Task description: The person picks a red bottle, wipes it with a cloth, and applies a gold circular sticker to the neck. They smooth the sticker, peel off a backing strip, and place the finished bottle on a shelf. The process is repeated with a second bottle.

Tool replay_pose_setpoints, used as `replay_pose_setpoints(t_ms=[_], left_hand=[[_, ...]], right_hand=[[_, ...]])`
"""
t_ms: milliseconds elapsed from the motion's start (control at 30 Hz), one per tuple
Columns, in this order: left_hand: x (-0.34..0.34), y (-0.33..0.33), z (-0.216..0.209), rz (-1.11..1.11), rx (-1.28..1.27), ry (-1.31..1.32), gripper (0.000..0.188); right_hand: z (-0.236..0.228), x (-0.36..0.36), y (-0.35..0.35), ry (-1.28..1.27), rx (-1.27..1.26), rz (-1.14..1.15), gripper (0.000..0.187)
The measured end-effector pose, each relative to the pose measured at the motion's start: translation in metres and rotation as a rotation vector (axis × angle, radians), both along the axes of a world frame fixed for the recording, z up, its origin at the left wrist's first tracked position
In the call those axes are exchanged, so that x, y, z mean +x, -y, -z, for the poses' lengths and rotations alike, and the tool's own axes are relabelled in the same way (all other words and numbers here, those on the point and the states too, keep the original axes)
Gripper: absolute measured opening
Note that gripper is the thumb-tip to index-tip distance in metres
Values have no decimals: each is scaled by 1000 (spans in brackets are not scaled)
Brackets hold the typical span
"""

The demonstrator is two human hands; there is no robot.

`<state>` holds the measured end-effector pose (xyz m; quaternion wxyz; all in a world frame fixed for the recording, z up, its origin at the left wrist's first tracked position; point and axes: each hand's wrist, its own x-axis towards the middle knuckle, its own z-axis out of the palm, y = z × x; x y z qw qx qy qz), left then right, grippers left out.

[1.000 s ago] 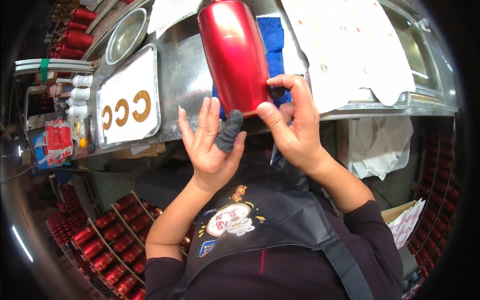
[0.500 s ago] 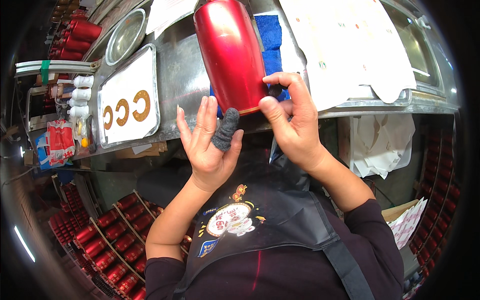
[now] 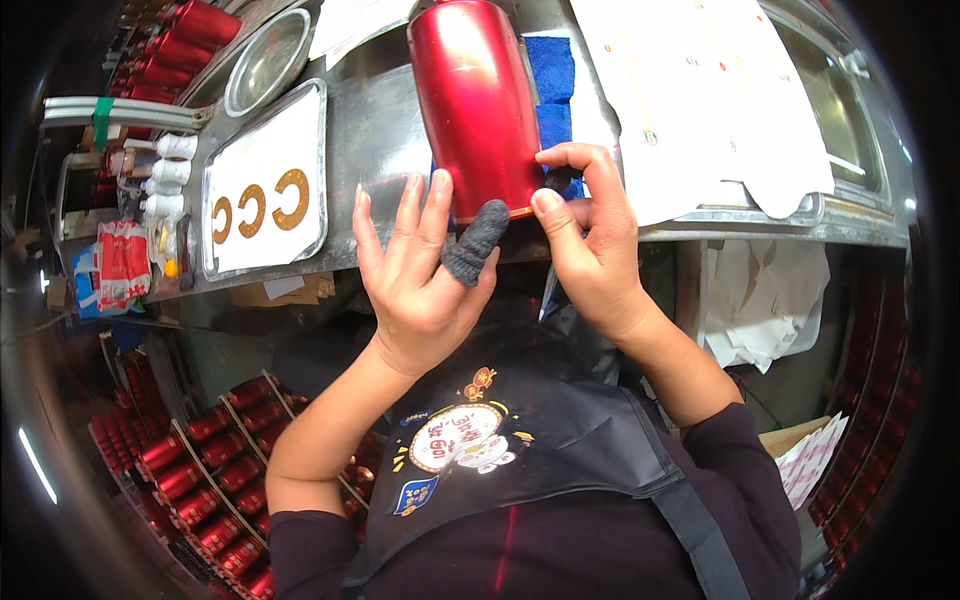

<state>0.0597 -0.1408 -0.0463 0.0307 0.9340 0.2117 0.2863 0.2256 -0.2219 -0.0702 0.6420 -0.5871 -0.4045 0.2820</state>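
Observation:
A glossy red bottle-shaped vessel lies on the bench, its gold-rimmed end toward me. My left hand is open, its fingers spread, the fingertips at the near left edge of that end. A grey knitted finger cover sits on its index finger. My right hand is closed at the vessel's right side, index fingertip and thumb against its near right edge. Something small and dark shows between that thumb and index finger; I cannot tell what it is. Blue cloth lies to the right of the vessel.
A tray with gold C-shaped pieces on white paper and a round metal dish stand at left. White printed sheets cover the right of the bench. Racks of red vessels stand lower left, white bottles further left.
The view has shifted slightly. My left hand's fingers have moved up and closer over the vessel's near end. The right hand keeps its place at the vessel's edge.

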Motion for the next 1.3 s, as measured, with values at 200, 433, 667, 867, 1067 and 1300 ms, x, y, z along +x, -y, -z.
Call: replay_pose_setpoints(t_ms=[200, 433, 667, 867, 1067, 1300], left_hand=[[10, -2, -19, 28, 101, -92, 39], [48, 9, -20, 30, 94, -26, 16], [14, -9, 6, -35, -121, 149, 76], [15, -13, 26, -23, -337, 292, 79], [23, -16, 11, 12, -200, 338, 61], [22, -17, 17, 22, -176, 365, 70]], right_hand=[[0, 3, 11, -190, -12, -24, 27], [-1, 15, 40, -38, -56, 67, 25], [-18, -7, 25, 600, 287, -20, 28], [-6, -14, 27, 584, 132, -4, 26], [7, -9, 44, 306, -76, 41, 21], [-5, -12, 35, 676, 67, -21, 24]])
